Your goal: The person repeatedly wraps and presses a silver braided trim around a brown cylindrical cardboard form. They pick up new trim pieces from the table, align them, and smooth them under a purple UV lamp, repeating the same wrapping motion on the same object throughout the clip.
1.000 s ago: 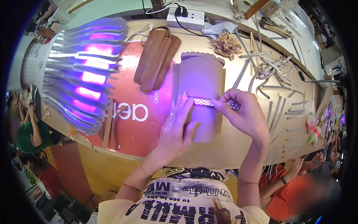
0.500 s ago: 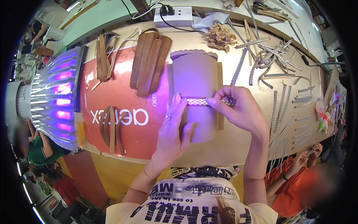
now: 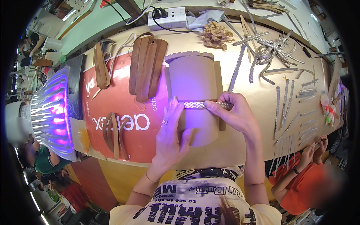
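Observation:
A tan half-round form with a scalloped far edge (image 3: 191,75) sits on the table in front of me. Across its middle lies a silvery braided strap (image 3: 194,105). My right hand (image 3: 233,112) pinches the strap's right part between thumb and fingers, at the form's right side. My left hand (image 3: 170,137) has its fingers stretched out along the form's left side. Its fingertips touch the strap's left end, and its thumb stands apart over the form. The strap's right end is partly hidden by my right hand.
A lamp glowing purple (image 3: 52,114) stands at the left. Brown leather strips (image 3: 146,67) lie on a red sheet (image 3: 101,127). Several braided strips (image 3: 275,52) lie at the far right. Behind are a crumpled tan pile (image 3: 216,35) and a power strip (image 3: 167,18). A person in orange (image 3: 303,183) sits right.
The view has shifted slightly, so the lamp and table appear displaced. Both hands keep their places on the form and strap, with no clear change of grip.

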A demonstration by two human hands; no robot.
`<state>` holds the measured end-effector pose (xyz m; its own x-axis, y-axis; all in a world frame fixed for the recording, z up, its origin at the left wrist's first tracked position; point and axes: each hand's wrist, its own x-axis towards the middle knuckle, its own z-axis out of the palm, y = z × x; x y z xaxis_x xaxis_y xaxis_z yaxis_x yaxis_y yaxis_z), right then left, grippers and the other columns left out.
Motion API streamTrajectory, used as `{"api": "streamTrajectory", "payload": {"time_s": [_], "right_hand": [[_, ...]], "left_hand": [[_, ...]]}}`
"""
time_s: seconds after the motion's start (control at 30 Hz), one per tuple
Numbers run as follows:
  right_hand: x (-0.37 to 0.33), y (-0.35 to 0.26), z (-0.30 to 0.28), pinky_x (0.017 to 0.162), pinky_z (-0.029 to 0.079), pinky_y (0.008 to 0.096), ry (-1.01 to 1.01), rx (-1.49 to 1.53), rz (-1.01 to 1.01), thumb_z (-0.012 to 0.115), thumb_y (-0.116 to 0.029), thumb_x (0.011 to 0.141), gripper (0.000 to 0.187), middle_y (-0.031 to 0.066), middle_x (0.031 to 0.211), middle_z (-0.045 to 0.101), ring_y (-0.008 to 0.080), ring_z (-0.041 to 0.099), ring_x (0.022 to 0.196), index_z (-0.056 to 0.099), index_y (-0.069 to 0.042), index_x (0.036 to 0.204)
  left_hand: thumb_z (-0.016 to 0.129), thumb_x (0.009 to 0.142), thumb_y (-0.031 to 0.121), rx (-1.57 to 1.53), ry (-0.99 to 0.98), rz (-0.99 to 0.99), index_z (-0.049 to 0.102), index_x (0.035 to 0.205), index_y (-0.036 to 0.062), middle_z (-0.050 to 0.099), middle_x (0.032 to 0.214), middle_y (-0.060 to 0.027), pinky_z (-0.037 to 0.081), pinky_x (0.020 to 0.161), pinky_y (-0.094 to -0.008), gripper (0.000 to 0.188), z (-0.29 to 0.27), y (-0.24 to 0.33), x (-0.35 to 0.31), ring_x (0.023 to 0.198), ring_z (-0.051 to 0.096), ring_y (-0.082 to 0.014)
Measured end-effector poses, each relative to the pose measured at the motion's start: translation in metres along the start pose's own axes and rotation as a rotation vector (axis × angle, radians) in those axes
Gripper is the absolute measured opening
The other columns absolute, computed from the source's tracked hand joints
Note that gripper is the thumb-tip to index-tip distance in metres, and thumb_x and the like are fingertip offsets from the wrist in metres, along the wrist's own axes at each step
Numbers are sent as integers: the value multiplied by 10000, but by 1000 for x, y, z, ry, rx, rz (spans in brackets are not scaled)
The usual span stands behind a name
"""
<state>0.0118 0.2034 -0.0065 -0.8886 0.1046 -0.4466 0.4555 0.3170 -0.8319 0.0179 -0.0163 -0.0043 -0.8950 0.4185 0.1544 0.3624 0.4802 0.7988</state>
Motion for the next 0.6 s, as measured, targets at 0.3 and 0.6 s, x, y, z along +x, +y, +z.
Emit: {"api": "streamTrajectory", "payload": {"time_s": [0.3, 0.6], "right_hand": [[-20, -39, 5, 566, 453, 329, 76, -265, -170, 684, -371, 889, 354, 88, 642, 607, 192, 576, 580, 587, -36, 834], [-21, -54, 5, 551, 447, 327, -9, -374, -185, 615, -384, 934, 374, 101, 607, 579, 194, 547, 527, 621, -24, 835]], "left_hand": [[639, 895, 132, 167, 105, 81, 477, 1378, -2, 400, 1464, -269, 283, 1134, -504, 526, -8, 7, -6, 1384, 362, -417], [693, 879, 248, 136, -87, 98, 400, 1448, 41, 228, 1542, -279, 253, 1127, -568, 672, 2, 11, -6, 1405, 272, -470]]}}
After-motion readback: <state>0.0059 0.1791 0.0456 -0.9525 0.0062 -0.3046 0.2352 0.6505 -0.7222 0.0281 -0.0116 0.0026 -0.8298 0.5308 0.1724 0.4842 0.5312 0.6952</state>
